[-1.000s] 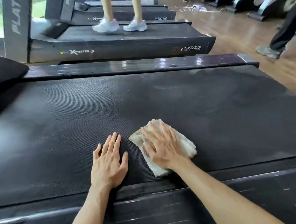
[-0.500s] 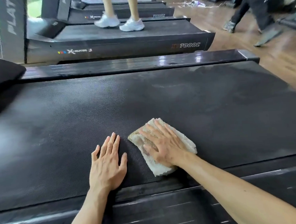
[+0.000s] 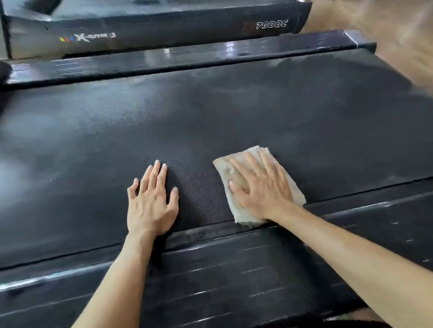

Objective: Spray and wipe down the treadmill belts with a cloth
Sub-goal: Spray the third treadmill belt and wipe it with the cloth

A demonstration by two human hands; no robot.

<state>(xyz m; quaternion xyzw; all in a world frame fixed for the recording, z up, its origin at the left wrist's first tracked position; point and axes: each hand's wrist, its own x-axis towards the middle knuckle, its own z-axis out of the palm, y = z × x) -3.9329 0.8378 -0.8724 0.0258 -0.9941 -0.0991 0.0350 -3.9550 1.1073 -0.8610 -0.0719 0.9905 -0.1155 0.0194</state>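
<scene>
Hands flat on belt point(image 3: 232, 112): left hand point(image 3: 150, 203) bare, right hand point(image 3: 262, 186) splayed atop cloth point(image 3: 294, 189).

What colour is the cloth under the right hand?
Off-white cloth with brownish soiling, best seen in the head view.

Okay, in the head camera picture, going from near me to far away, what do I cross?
Near side rail → left hand and right hand, which presses the cloth flat on the belt → far side rail → neighbouring treadmill.
</scene>
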